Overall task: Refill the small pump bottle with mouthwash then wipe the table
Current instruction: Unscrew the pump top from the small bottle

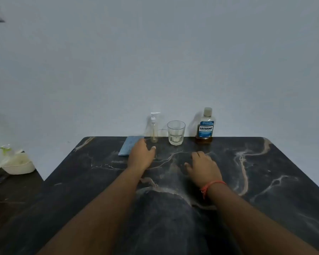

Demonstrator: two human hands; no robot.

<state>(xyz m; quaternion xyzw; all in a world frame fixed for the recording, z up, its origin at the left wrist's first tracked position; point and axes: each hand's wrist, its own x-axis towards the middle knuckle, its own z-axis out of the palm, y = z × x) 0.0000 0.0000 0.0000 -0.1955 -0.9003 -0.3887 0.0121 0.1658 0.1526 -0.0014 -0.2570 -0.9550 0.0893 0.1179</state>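
A small clear pump bottle point(153, 128) with a white pump stands upright at the far edge of the dark marble table point(265, 181). To its right stand a clear glass point(175, 133) and a Listerine mouthwash bottle point(206, 126) with little amber liquid at its bottom. A folded blue cloth point(129, 146) lies left of the pump bottle. My left hand point(140, 155) hovers just in front of the pump bottle, over the cloth's right edge, fingers relaxed and holding nothing. My right hand point(203, 167) rests on the table in front of the glass, fingers loosely bent.
A plain wall rises right behind the table. On a lower dark surface at the left stands a white basin point(18, 165) with a spray bottle point(6, 150) in it.
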